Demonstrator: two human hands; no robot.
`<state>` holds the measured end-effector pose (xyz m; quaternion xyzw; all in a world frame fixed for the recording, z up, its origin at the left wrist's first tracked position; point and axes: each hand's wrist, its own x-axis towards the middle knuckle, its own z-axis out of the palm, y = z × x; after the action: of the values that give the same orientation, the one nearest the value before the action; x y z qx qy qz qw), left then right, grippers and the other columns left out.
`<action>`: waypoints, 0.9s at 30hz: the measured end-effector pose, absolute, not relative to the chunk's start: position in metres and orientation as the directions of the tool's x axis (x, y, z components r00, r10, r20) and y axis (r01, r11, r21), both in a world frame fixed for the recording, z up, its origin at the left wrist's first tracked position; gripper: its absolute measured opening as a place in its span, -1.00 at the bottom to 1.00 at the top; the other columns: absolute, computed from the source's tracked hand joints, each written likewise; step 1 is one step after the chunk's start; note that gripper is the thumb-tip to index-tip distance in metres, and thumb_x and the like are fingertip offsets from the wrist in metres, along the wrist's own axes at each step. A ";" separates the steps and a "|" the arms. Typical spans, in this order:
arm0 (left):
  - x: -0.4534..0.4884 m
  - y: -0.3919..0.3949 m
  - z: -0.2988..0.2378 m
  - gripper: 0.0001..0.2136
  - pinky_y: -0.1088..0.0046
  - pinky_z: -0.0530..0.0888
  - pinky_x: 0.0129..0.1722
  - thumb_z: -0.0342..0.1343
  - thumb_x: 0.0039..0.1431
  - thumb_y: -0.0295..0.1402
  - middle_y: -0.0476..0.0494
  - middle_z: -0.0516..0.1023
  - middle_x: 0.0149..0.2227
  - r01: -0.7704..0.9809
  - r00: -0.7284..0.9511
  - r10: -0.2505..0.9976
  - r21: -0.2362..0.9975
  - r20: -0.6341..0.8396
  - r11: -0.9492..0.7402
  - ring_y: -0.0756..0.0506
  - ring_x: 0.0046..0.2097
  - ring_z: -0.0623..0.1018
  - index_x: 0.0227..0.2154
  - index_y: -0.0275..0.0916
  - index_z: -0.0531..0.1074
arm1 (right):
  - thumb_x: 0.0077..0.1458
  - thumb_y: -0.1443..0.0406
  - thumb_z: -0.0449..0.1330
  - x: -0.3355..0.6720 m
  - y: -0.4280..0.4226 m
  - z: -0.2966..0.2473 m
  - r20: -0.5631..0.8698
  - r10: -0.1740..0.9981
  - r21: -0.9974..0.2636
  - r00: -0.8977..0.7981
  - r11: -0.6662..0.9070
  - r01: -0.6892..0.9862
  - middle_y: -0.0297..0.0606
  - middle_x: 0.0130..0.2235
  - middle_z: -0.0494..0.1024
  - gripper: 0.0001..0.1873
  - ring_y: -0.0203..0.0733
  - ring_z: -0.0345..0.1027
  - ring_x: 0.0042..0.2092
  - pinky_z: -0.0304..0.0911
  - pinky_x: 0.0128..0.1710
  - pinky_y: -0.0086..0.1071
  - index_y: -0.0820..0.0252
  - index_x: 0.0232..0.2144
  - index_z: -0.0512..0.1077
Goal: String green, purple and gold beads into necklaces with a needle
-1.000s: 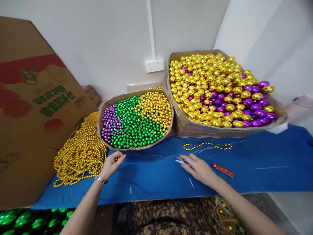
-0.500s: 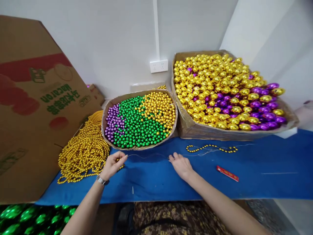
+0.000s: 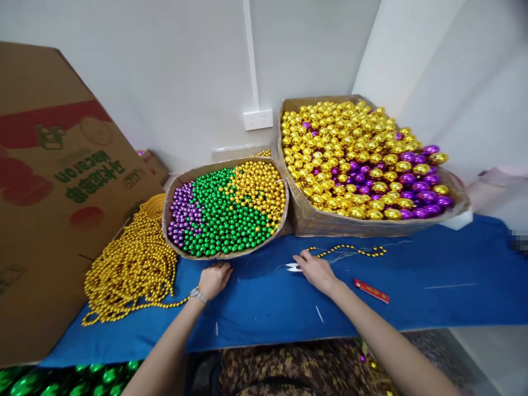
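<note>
My left hand point(image 3: 215, 279) is closed at the front of the smaller box, knuckles up. Whatever its fingers hold is hidden. A gold bead strand point(image 3: 167, 303) runs from the pile of gold bead strands point(image 3: 132, 264) to that wrist. In my right hand point(image 3: 314, 269) are what look like thread snips point(image 3: 293, 268), their two pale points facing left. A thin thread lies by the points. Just beyond the right hand, a short gold bead string point(image 3: 350, 248) rests with loose threads on the blue cloth point(image 3: 272, 313).
The smaller box point(image 3: 164, 220) contains purple, green and gold beads. To its right stands a larger box point(image 3: 330, 224) heaped with gold and purple beads. A printed carton point(image 3: 45, 231) rises at the left. A red packet point(image 3: 372, 290) lies right of my right hand.
The thread stretched between my hands is no longer seen there. My left hand has moved right, and the gold strand now trails to it. Pale snips now show in my right hand.
</note>
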<state>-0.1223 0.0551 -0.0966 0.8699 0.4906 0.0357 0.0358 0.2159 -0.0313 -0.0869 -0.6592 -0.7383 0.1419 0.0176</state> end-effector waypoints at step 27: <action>0.207 -0.039 -0.055 -0.69 0.58 0.37 -0.32 -0.10 0.24 -0.19 -0.05 0.58 -0.32 0.061 0.996 -0.021 0.834 -0.087 -0.548 0.01 -0.33 0.51 -0.26 -0.23 0.50 | 0.17 0.09 -0.03 0.331 -0.318 -0.035 0.056 0.737 -0.993 0.674 -0.026 0.111 -0.36 -0.59 0.28 -0.80 -0.29 0.09 -0.63 0.11 -0.66 -0.40 0.04 -0.40 0.21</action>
<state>0.2070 -0.0388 -0.0546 0.8787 0.0116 -0.0432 0.4752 0.3309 -0.3175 -0.0353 -0.6708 -0.3159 0.2515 0.6221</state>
